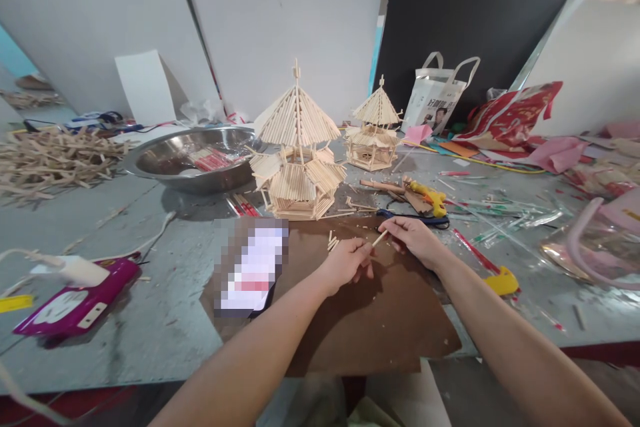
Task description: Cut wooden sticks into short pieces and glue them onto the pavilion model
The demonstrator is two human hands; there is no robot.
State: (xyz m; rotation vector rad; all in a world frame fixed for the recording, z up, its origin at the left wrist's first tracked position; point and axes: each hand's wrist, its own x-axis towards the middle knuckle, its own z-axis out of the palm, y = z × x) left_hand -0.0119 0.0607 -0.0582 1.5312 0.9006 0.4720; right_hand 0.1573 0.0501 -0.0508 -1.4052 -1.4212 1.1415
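Observation:
Over a brown sheet (370, 320), my left hand (347, 261) and my right hand (415, 239) pinch a short, pale wooden stick (381, 238) between them. The stick slants up toward my right fingertips. Several cut stick pieces (332, 240) lie on the sheet just beyond my left hand. Behind them stands a pavilion model (300, 173) built of wooden sticks, with a pointed roof and a lower flared tier. A smaller stick pavilion (375, 137) stands farther back to the right. The curled fingers of my left hand are partly hidden.
A phone (255, 267), partly pixelated, lies left of my hands. Farther left are a purple power strip (80, 297), a steel basin (195, 160) and a stick pile (55, 163). To the right lie a yellow glue gun (429, 197), plastic wrappers (515, 223) and a yellow-handled tool (501, 281).

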